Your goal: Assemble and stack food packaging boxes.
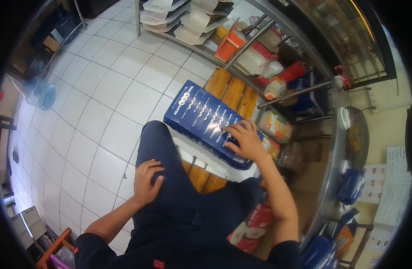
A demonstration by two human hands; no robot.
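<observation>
A row of navy-blue printed cartons (201,112), packed side by side, lies across a wooden slatted bench (232,92) in front of me. White circles and lettering mark their glossy faces, and pale edges show along the near side. My right hand (247,141) lies on the cartons' right end, palm down with the fingers spread. Resting on my left thigh is my left hand (148,181), its fingers stretched out and nothing in it. My legs straddle the bench.
Stacked flat white cartons (199,22) fill a metal rack at the far side. An orange box (230,45) and assorted packaging crowd the shelf at right. A clear water jug (45,95) stands on the tiled floor at far left. Red packages (259,219) lie by my right leg.
</observation>
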